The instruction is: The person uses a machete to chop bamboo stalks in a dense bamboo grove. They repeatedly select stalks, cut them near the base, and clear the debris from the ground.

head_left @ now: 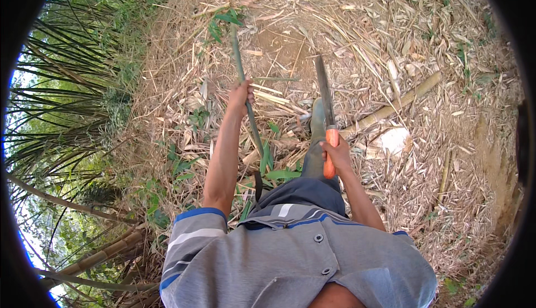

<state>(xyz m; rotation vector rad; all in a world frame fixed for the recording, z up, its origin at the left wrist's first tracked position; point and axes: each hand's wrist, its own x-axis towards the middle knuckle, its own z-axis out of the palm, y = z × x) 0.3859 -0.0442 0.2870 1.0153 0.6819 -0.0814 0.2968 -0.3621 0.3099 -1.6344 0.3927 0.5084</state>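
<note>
Closest to the camera: my grey short-sleeved polo shirt with blue trim [290, 252], both forearms extending out from it. Right hand [335, 153] is clamped around the orange grip of a long narrow-bladed machete [325, 93]; grip is vertical in my fist, and the dull grey blade runs up and away from me, tip pointing at the bare patch of soil. Left hand [242, 94], arm nearly straight, is closed around a thin green bamboo stem [245, 84]. Stem passes through the fist: the lower part slants down toward my legs, the upper part continues away to a small tuft of green leaves. Blade and stem lie roughly parallel and apart, not touching.

Below the machete: my leg in dark trousers and a green rubber boot [318, 121], planted on the ground litter.

Ground: dry straw-coloured bamboo leaves and husks [424, 56], thick cover. A pale cut bamboo pole [393, 106] lies diagonally just right of the blade. Small green shoots near my feet.

Far left: dense clump of standing bamboo [72, 112], green foliage, sky showing through.
</note>
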